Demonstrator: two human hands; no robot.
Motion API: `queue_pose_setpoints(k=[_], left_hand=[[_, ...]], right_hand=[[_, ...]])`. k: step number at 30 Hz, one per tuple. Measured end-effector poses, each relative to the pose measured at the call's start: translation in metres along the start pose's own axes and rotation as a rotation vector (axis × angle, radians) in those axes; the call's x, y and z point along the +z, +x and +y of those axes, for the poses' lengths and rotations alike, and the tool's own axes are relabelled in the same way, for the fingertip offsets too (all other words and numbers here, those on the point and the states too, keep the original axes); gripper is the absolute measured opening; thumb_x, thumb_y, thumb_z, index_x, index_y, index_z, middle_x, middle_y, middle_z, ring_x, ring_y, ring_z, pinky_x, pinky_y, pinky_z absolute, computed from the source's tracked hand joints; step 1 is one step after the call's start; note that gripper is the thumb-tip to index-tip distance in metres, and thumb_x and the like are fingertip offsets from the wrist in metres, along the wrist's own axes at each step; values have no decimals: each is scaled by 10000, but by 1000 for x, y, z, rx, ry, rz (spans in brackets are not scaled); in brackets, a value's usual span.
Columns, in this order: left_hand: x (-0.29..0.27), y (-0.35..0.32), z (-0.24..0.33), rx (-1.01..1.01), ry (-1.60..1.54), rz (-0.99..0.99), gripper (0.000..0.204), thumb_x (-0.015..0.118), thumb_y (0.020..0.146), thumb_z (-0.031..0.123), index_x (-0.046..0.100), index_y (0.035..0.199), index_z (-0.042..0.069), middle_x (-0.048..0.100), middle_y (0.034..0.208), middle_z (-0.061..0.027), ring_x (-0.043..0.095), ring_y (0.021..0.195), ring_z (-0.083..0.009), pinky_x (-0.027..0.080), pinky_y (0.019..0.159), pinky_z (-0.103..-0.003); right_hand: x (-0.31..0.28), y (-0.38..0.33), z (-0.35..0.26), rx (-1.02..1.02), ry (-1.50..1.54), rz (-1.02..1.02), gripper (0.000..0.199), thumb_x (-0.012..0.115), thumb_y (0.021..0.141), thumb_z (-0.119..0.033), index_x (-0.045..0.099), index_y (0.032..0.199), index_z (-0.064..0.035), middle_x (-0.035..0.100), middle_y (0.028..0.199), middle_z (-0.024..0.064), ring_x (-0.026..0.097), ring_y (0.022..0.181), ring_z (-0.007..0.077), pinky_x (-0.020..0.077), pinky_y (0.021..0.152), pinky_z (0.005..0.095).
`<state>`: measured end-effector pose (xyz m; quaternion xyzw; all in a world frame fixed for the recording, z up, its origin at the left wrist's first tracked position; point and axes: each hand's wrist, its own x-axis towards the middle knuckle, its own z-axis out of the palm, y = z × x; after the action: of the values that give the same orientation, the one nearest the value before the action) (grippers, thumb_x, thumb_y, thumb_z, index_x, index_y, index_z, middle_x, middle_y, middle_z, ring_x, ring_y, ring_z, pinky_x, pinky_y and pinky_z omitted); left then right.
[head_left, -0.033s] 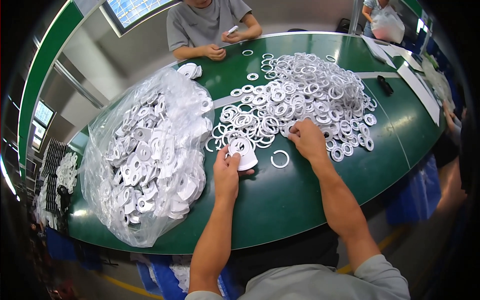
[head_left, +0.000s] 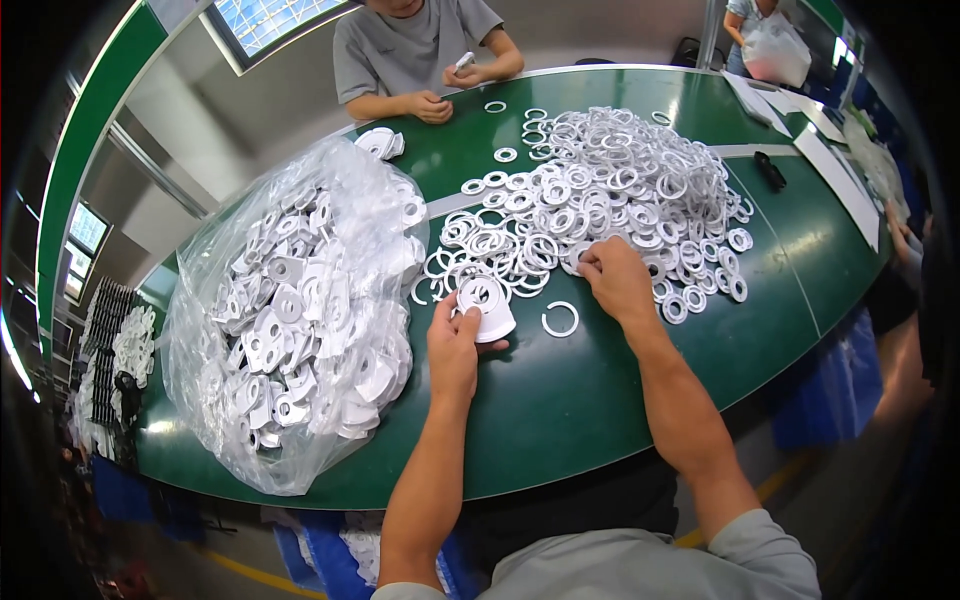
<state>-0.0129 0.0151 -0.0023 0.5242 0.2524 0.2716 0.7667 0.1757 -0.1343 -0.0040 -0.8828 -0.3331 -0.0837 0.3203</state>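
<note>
My left hand (head_left: pixel 455 340) grips a white plastic part (head_left: pixel 495 324) with a rounded top, a flared lower end and a round opening. The part is tilted up, just in front of the near left edge of a pile of white rings (head_left: pixel 640 160). At the pile's near side, my right hand (head_left: pixel 615 280) has its thumb and fingers pinched on a white ring (head_left: pixel 574 257), partly hidden by the fingertips. One open, C-shaped ring (head_left: pixel 560 319) lies alone on the green table between my hands.
A large clear plastic bag (head_left: pixel 385 350) full of similar white parts stands to the left. Across the table, a person in grey (head_left: pixel 400 60) holds a small white piece. Papers (head_left: pixel 840 185) and a small black object (head_left: pixel 770 171) lie at the right.
</note>
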Motion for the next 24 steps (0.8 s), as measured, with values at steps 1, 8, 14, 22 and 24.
queue_pose_setpoints(k=[1,8,14,22,24], left_hand=[[1,0,1,3,-1,1,404,472,952,76,359,1316,-58,636,1011,-153,661,797,-204,595,577,-303],[5,-6,3,-28,44,-35,413,469,949,69,354,1329,-41,631,1044,-155,661,814,-212,586,568,-291],[5,-10,-6,-50,28,-121,412,456,954,77,350,1335,-40,624,1062,-161,662,834,-223,593,586,-304],[9,-6,-8,-73,-55,-259,430,452,994,191,356,1344,-40,617,1021,-150,651,812,-201,597,588,-311],[8,-6,-8,-79,-29,-260,436,463,991,192,356,1341,-45,621,1005,-149,651,802,-200,592,582,-303]], right_hand=[[-2,1,-1,-3,0,1,238,753,747,-196,656,874,-19,582,799,110,586,726,258,471,642,335],[-15,-5,-14,96,449,-117,238,698,831,-212,617,823,12,577,759,90,568,675,189,467,629,319],[-21,-11,-25,243,906,-323,182,676,856,-133,634,925,30,644,761,64,604,593,109,498,496,230],[-14,-23,-61,203,815,-416,231,757,768,-142,613,871,7,613,677,44,535,537,89,424,479,236],[-7,-24,-57,111,743,-373,236,762,767,-157,611,854,2,612,672,46,542,548,96,432,498,246]])
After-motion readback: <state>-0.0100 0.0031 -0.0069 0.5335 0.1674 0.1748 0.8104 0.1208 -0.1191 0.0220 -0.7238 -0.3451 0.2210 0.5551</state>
